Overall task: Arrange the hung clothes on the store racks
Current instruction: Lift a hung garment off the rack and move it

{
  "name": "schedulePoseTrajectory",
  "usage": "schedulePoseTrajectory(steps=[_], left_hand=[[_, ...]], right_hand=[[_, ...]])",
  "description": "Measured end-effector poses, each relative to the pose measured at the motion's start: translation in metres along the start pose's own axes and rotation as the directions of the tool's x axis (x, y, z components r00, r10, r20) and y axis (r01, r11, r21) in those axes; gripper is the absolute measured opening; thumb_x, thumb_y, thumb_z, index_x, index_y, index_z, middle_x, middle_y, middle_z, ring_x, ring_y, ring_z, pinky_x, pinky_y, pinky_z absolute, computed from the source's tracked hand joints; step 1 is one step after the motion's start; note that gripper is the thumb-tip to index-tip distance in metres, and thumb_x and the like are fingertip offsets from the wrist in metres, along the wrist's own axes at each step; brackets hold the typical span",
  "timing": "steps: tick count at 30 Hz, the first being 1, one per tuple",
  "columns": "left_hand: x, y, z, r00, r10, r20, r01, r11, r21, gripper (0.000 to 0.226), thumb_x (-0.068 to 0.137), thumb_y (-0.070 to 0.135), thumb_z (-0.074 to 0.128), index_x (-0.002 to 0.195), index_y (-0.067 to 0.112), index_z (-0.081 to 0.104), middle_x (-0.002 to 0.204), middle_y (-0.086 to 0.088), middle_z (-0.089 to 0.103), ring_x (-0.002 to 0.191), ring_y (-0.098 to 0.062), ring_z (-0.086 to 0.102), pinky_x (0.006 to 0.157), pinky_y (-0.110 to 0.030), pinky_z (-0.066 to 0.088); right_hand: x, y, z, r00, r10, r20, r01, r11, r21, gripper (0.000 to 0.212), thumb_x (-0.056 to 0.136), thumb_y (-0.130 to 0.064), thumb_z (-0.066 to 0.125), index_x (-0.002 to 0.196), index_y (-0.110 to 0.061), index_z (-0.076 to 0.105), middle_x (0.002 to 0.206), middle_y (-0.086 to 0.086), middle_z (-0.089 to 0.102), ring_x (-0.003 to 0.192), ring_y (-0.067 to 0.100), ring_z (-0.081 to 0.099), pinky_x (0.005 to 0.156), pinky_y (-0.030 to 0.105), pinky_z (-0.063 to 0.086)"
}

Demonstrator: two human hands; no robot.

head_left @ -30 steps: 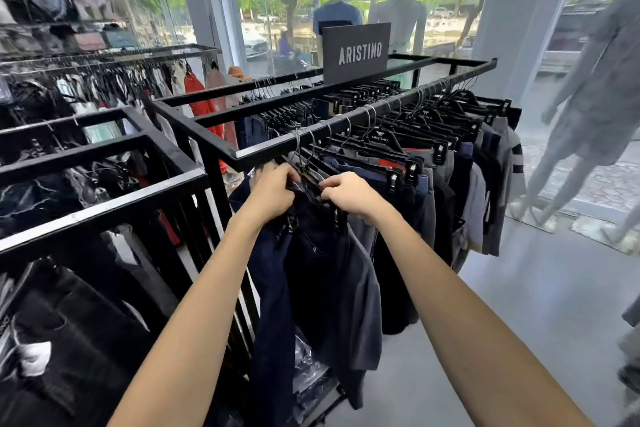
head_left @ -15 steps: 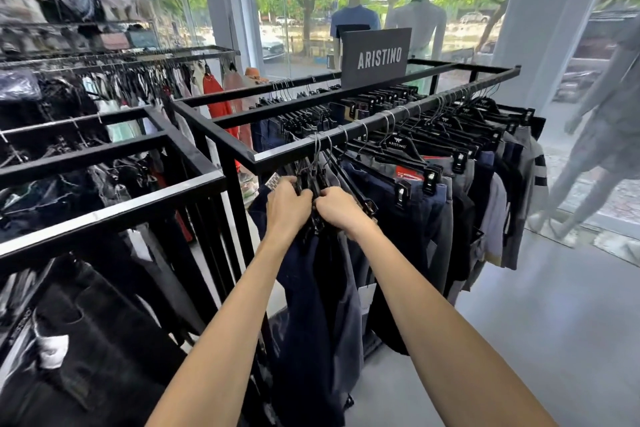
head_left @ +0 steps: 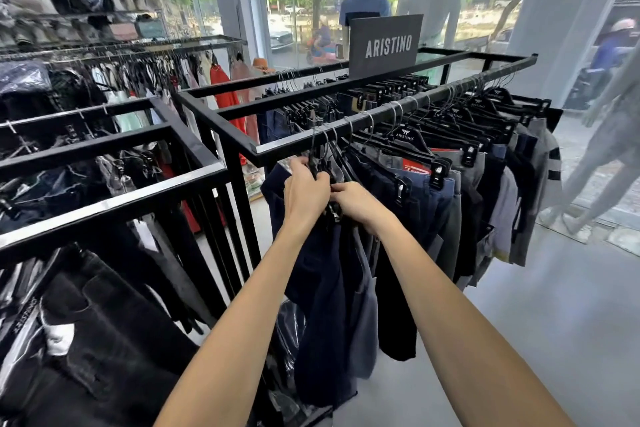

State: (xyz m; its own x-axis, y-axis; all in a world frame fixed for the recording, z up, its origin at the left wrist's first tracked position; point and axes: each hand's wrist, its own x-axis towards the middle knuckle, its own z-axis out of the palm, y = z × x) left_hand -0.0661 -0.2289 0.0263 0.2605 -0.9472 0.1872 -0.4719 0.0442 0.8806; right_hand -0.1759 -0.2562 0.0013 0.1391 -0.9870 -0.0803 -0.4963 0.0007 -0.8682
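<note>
A black metal rack (head_left: 429, 94) runs from the near corner to the far right, with a long row of shorts and trousers on black clip hangers (head_left: 408, 139). At its near end hang several dark navy and grey garments (head_left: 329, 288), bunched together. My left hand (head_left: 304, 192) grips the tops of their hangers just under the rail. My right hand (head_left: 360, 201) touches the left one and pinches the same bunch of hangers from the right. The fingertips of both hands are hidden among the hangers.
A second black rack (head_left: 114, 198) with dark clothes stands close on the left. A grey ARISTINO sign (head_left: 386, 42) stands on the rack's middle bar. Two mannequins (head_left: 367, 0) face the window behind it, another mannequin (head_left: 609, 128) stands at the right. Grey floor (head_left: 554, 305) lies open to the right.
My two hands have come together on the hangers at the rack's near end, squeezing the dark garments into a tight bunch. The camera has moved closer and tilted slightly.
</note>
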Motion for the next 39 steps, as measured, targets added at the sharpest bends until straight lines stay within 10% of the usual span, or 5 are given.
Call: schedulePoseTrajectory(steps=[13,19,24,33,39], left_hand=[[-0.015,-0.027,-0.015,0.998,-0.016,-0.057,0.032,0.957,0.289,0.035,0.094,0.020,0.043,0.129,0.015,0.037,0.111,-0.014,0.063,0.105,-0.038,0.056,0.081,-0.040,0.034],[-0.016,-0.018,-0.022,0.979,0.200,-0.036,-0.137,0.782,0.607,0.031,0.092,0.014,0.046,0.121,0.018,0.055,0.121,-0.012,0.050,0.106,-0.036,0.055,0.078,-0.043,0.041],[-0.008,-0.008,-0.012,0.829,0.545,0.127,-0.519,0.663,0.540,0.038,0.089,0.005,0.047,0.120,0.020,0.065,0.108,-0.002,0.058,0.105,-0.024,0.053,0.084,-0.039,0.049],[0.024,0.040,0.009,0.941,0.058,0.335,-0.272,0.718,0.641,0.017,0.090,0.015,0.045,0.099,0.003,0.054,0.118,-0.022,0.059,0.111,-0.040,0.055,0.089,-0.042,0.047],[0.033,0.053,0.043,0.931,-0.114,0.348,-0.065,0.882,0.466,0.023,0.074,0.013,0.047,0.086,0.002,0.065,0.089,-0.015,0.073,0.084,-0.031,0.070,0.079,-0.037,0.058]], right_hand=[[-0.011,-0.014,0.003,0.980,-0.091,0.179,0.121,0.979,-0.165,0.037,0.093,-0.032,0.056,0.111,-0.004,0.070,0.097,0.014,0.074,0.091,0.025,0.068,0.084,0.040,0.052],[-0.013,0.005,-0.013,0.939,-0.138,-0.315,0.146,0.989,0.002,0.022,0.095,-0.030,0.057,0.099,-0.023,0.078,0.092,-0.007,0.075,0.088,0.010,0.066,0.079,0.024,0.047],[-0.004,0.026,-0.005,0.946,-0.126,-0.298,0.042,0.962,-0.271,0.030,0.090,-0.021,0.061,0.118,-0.016,0.069,0.111,0.009,0.072,0.108,0.029,0.065,0.092,0.036,0.052],[0.000,0.035,0.005,0.965,-0.047,-0.259,-0.026,0.962,-0.271,0.028,0.096,-0.027,0.057,0.116,-0.010,0.067,0.114,0.023,0.066,0.110,0.040,0.060,0.085,0.039,0.048],[-0.011,0.033,-0.059,0.963,-0.134,-0.236,0.078,0.970,-0.229,0.031,0.087,-0.018,0.070,0.061,-0.025,0.055,0.070,0.002,0.064,0.074,0.023,0.057,0.061,0.032,0.034]])
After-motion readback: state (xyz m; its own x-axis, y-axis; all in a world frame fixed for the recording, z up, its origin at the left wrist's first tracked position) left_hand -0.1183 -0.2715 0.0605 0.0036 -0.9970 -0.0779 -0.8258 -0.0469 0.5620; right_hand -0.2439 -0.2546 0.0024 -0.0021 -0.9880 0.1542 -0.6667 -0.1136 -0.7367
